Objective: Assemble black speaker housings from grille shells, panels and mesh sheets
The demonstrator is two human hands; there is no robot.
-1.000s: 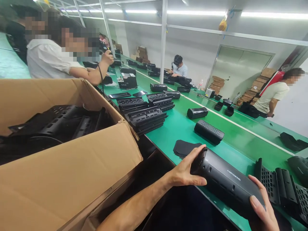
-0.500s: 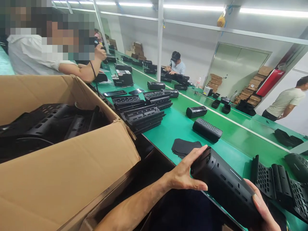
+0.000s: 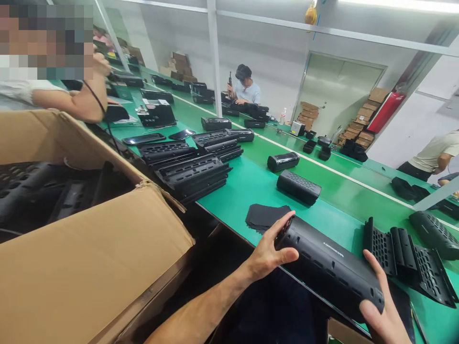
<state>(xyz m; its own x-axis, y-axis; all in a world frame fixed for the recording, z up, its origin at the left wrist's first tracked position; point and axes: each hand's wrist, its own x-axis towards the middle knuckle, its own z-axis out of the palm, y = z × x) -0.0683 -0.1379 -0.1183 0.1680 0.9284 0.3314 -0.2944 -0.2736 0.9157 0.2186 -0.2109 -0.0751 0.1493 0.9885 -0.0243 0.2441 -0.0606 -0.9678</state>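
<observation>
A long black casing (image 3: 330, 265), slotted along its side and marked with small white lettering, is tilted above the near edge of the green table. My left hand (image 3: 268, 255) grips its left end, thumb on the near side and fingers at the far side. Around the right end, my right hand (image 3: 385, 306) has its thumb in front and a finger on top. A stack of flat black sheets (image 3: 263, 217) lies just beyond my left hand. To the right of the casing are perforated black shells (image 3: 401, 253), standing opened out on the table.
At left stands a cardboard box (image 3: 96, 258) holding black shells. Stacked slotted panels (image 3: 193, 177) overhang the edge of the green table (image 3: 236, 184). Finished-looking black units (image 3: 298, 186) stand farther back. Co-workers sit at left and across the table (image 3: 249, 91); another person (image 3: 433, 153) is at far right.
The view has shifted right. The casing has rolled slightly, so its lettering and slotted side sit differently. My right hand has moved to its end, fingers more spread; my left still holds the other end.
</observation>
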